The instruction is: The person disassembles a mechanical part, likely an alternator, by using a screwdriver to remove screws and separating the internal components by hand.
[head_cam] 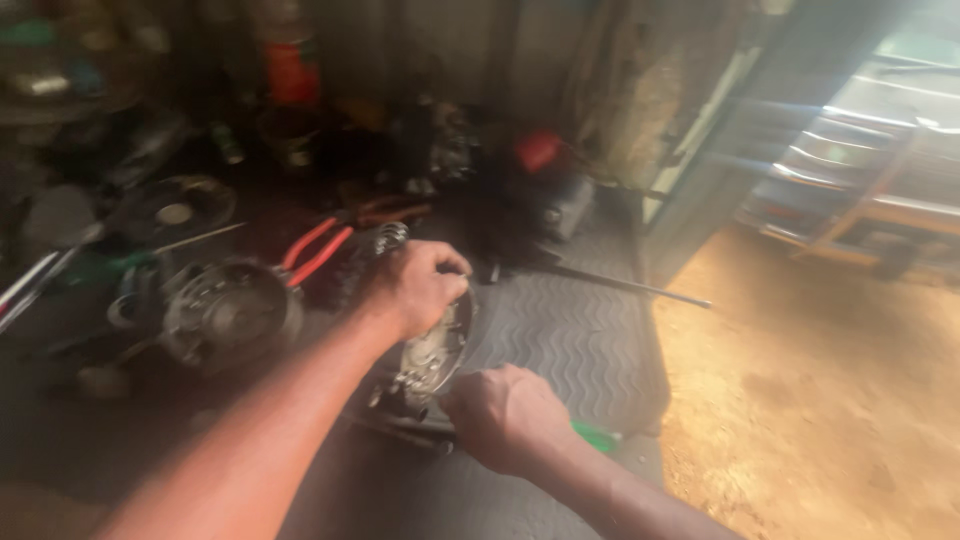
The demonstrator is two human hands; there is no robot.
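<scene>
My left hand (415, 288) grips the top rim of a round metal engine part (437, 350) that stands on edge on a dark ribbed rubber mat (570, 335). Just below and to the right, my right hand (505, 415) is closed around a tool with a green handle (597, 437); the handle's end sticks out behind the hand and the tool's tip points at the lower part of the metal piece. The view is blurred, so the tip itself is hard to make out.
Red-handled pliers (315, 250) and a round metal drum-like part (228, 312) lie left of the hands. A thin black rod (630, 287) lies across the mat's far side. Cluttered tools and cans fill the back. Sandy ground (820, 400) lies right.
</scene>
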